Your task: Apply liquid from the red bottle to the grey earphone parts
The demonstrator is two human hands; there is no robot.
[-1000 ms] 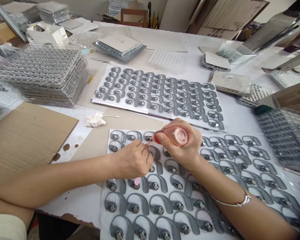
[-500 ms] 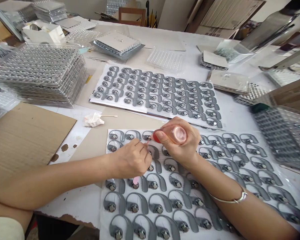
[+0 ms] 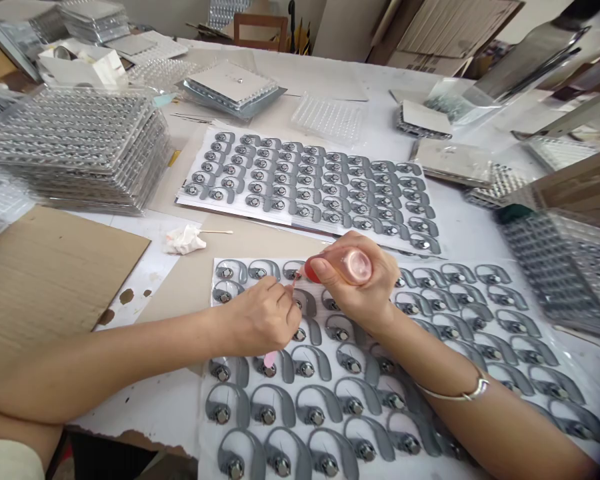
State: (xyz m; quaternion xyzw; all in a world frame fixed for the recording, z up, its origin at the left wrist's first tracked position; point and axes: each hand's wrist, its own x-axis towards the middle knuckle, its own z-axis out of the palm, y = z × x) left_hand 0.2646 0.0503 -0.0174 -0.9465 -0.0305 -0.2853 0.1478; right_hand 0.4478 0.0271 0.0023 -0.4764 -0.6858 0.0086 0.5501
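My right hand (image 3: 367,293) is wrapped around a small squeeze bottle (image 3: 341,265), reddish and see-through, tilted with its red end toward my left hand. Its narrow tip is near a grey ear hook (image 3: 294,270) in the back row. My left hand (image 3: 263,313) is closed around a slim pink tool (image 3: 270,360), whose kind I cannot make out. The tool's pink tail sticks out below my fist and its thin tip shows by the bottle's tip. Under both hands, rows of grey ear hooks with round metallic parts lie on a white sheet (image 3: 250,460).
Behind lies a second board (image 3: 190,202) of ear hooks. A crumpled tissue (image 3: 184,239) and a cotton swab (image 3: 219,232) sit left of centre. Stacked clear trays (image 3: 80,147) and cardboard (image 3: 50,273) stand left; more trays (image 3: 555,267) are at right.
The whole view has shifted slightly. My hands, the bottle and the pink tool keep nearly the same places over the ear hooks.
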